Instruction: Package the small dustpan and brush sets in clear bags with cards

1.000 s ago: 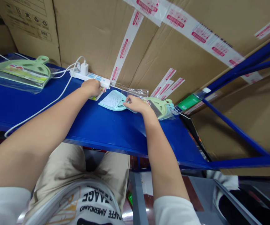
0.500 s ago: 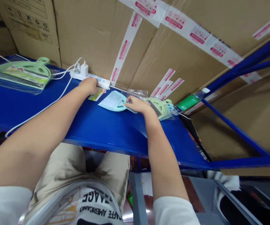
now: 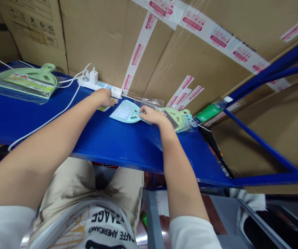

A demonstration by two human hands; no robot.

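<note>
A light blue dustpan with a white-bristled brush on it (image 3: 125, 111) lies on the blue table (image 3: 117, 141). My right hand (image 3: 150, 114) is closed around its handle end, with thumb and fingertips near the handle hole. Just left of the dustpan, my left hand (image 3: 105, 98) is over a small colourful card (image 3: 104, 108) and covers much of it. The fingertips of that hand point down at the card's edge; whether they grip it is hidden.
A bagged green dustpan set (image 3: 26, 81) lies far left. White power strip (image 3: 116, 91) and cables run along the cardboard boxes (image 3: 94, 41) behind. More dustpan sets (image 3: 177, 117) and a green-labelled bottle (image 3: 211, 111) are at the right, beside a blue metal frame (image 3: 262, 140).
My left hand has moved slightly right and down from beside the power strip, and now covers more of the card. My right hand has stayed at the dustpan's handle.
</note>
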